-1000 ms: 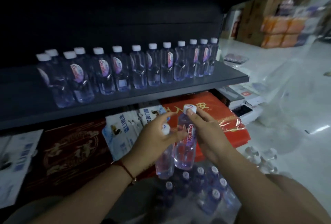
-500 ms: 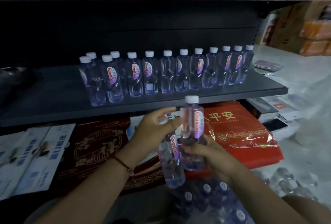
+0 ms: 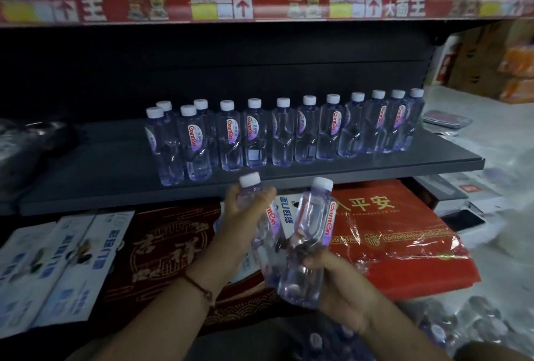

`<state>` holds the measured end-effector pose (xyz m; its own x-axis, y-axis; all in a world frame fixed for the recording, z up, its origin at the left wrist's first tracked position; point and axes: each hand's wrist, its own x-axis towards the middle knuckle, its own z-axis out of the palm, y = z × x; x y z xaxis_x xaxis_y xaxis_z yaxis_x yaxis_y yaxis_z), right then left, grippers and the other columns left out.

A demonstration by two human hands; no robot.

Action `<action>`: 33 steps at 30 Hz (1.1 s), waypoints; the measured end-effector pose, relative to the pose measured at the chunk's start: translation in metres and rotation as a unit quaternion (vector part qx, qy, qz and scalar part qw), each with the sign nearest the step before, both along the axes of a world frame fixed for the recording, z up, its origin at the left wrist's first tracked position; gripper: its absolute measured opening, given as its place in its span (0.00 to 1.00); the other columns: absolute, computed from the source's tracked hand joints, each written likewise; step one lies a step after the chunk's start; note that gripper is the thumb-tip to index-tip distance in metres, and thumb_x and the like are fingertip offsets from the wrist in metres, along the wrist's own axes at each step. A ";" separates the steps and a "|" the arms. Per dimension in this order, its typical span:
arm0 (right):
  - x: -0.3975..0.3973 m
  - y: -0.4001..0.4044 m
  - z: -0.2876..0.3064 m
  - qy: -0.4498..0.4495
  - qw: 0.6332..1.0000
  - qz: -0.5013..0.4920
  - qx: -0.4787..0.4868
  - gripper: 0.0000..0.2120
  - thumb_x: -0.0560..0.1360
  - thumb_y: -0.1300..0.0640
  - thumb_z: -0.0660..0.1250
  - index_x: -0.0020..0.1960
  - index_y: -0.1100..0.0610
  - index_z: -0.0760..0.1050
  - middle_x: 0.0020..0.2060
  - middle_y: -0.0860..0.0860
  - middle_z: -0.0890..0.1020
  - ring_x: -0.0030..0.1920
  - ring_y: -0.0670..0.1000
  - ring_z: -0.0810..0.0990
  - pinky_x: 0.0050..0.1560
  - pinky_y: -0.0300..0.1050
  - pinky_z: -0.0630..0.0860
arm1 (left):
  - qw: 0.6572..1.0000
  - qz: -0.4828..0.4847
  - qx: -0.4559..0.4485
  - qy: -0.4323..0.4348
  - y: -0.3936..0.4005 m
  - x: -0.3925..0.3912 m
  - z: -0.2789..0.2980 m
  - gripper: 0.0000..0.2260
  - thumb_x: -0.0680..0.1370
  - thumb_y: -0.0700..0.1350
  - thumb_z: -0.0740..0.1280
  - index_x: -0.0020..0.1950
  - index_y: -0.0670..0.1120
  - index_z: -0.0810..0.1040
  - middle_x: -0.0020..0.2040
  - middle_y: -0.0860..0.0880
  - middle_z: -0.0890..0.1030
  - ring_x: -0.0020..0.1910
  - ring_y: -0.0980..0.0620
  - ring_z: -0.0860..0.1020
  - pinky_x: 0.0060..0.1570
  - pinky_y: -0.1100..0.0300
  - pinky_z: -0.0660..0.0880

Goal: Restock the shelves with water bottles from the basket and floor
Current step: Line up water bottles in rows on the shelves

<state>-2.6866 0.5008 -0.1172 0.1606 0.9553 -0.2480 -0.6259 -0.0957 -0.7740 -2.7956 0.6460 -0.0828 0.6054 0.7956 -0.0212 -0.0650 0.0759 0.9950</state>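
I see two water bottles held just below the front edge of the shelf. My left hand grips one bottle near its neck; my right hand grips the other bottle around its base, tilted right. A row of bottles stands upright on that shelf.

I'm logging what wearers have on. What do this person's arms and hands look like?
Both forearms are bare, with no sleeves or gloves in view. The left wrist carries a thin red cord bracelet. The right hand shows no rings, watch or bands.
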 end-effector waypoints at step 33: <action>-0.014 0.267 0.039 -0.469 0.840 -0.273 0.000 0.17 0.75 0.63 0.73 0.61 0.55 0.74 0.51 0.46 0.82 0.50 0.46 0.81 0.52 0.40 0.79 | 0.971 0.102 0.187 0.107 0.126 -0.081 -0.005 0.20 0.70 0.50 0.79 0.58 0.56 0.76 0.46 0.59 0.85 0.43 0.66 0.81 0.44 0.63 0.75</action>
<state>-2.7004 0.7677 -0.0785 0.6998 0.6756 0.2320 0.3084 0.0072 -0.9512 -2.8762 0.7719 -0.0880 0.4477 0.8749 0.1845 0.1704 -0.2860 0.9430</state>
